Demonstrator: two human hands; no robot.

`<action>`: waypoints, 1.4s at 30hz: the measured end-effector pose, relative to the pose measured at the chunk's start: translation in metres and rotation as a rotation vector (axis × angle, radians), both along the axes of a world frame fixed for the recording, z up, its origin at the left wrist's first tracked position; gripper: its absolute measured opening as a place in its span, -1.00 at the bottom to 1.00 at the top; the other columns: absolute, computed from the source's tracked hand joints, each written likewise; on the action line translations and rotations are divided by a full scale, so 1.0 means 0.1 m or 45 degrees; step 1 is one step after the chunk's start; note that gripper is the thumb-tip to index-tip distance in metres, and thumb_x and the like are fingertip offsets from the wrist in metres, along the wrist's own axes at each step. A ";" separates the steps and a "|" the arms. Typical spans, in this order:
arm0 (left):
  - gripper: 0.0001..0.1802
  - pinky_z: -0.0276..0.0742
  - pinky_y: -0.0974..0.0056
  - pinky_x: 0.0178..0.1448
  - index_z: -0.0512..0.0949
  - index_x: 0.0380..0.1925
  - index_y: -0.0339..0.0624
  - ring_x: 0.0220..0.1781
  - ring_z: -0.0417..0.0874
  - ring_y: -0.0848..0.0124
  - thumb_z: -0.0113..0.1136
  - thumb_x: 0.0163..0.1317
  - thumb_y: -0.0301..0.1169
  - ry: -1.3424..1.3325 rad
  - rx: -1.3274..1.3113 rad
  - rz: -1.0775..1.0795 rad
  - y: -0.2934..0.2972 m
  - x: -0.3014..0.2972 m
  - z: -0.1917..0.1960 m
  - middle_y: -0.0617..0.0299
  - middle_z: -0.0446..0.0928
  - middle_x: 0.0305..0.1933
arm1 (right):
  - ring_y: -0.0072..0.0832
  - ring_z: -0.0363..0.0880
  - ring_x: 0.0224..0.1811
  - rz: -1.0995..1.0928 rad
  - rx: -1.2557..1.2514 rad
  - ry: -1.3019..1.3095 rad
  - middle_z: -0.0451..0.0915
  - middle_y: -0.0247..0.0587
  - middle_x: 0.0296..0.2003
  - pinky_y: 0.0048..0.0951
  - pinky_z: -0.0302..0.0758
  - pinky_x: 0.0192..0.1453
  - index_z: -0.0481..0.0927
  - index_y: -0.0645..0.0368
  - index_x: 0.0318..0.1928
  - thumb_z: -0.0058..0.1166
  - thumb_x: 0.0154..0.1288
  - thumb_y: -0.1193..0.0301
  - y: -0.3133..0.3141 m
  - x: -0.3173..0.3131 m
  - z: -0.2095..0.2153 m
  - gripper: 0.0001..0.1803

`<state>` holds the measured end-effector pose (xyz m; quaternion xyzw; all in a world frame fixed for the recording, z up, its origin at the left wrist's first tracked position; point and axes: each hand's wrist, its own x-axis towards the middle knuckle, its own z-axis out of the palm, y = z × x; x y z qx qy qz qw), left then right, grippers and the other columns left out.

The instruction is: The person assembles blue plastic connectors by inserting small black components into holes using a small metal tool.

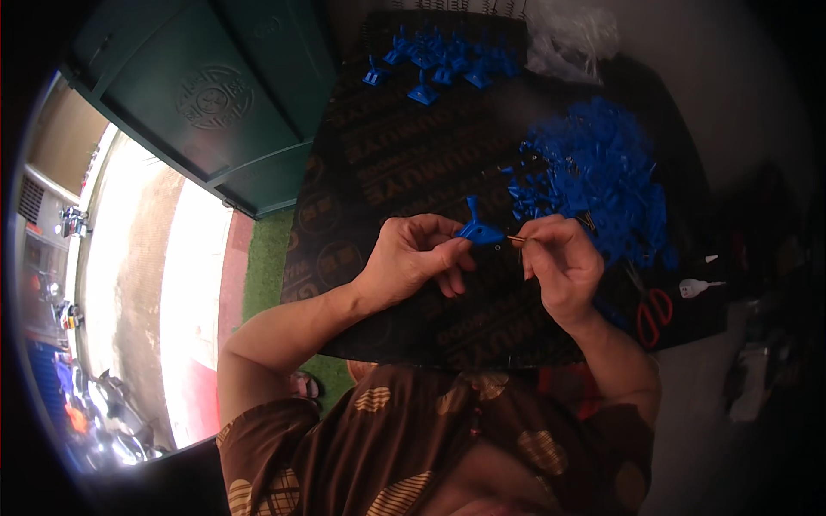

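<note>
My left hand (415, 256) pinches a small blue plastic piece (484, 233) between thumb and fingers over the near part of the dark table. A short stem on the piece sticks up and away from me. My right hand (563, 265) is closed on a thin brass-coloured pin (515, 238), held level. The pin's left end meets the pointed right end of the blue piece; whether it sits inside a hole I cannot tell. Just below lies or hangs a tiny pale ring (497, 248). To the right spreads a large heap of loose blue plastic parts (602, 172).
Several stemmed blue pieces (422, 90) stand at the table's far edge, beside a clear plastic bag (572, 43). Red-handled scissors (654, 316) and a small white bottle (699, 287) lie at the right. A green door (206, 95) stands left of the dark printed tabletop (413, 155).
</note>
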<state>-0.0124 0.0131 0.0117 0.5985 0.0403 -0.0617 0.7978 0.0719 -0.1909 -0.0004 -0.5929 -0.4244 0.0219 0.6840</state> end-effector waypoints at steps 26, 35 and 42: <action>-0.77 0.63 0.45 -0.43 0.49 -0.13 -0.47 -0.49 0.68 0.45 0.14 0.23 -0.55 0.187 0.013 -0.415 -0.03 -0.04 0.08 0.07 0.63 -0.42 | -0.83 0.27 -0.57 0.566 -0.220 0.716 0.48 -0.48 -0.48 -0.76 0.15 -0.54 0.51 0.22 -0.18 0.01 0.38 0.23 0.05 -0.01 0.07 -0.72; -0.79 0.61 0.45 -0.46 0.49 -0.17 -0.47 -0.50 0.68 0.45 0.14 0.23 -0.55 0.209 0.027 -0.367 -0.08 -0.04 0.06 0.08 0.62 -0.44 | -0.83 0.22 -0.60 0.408 -0.256 0.539 0.39 -0.55 -0.58 -0.74 0.11 -0.56 0.54 0.15 -0.35 0.02 0.38 0.25 0.06 0.02 0.04 -0.75; -0.79 0.61 0.46 -0.47 0.48 -0.19 -0.47 -0.52 0.67 0.46 0.15 0.22 -0.53 0.245 -0.002 -0.341 -0.10 -0.05 0.06 0.08 0.62 -0.45 | -0.83 0.21 -0.61 0.380 -0.271 0.457 0.38 -0.55 -0.60 -0.74 0.12 -0.55 0.53 0.15 -0.37 0.00 0.40 0.24 0.06 0.03 -0.02 -0.73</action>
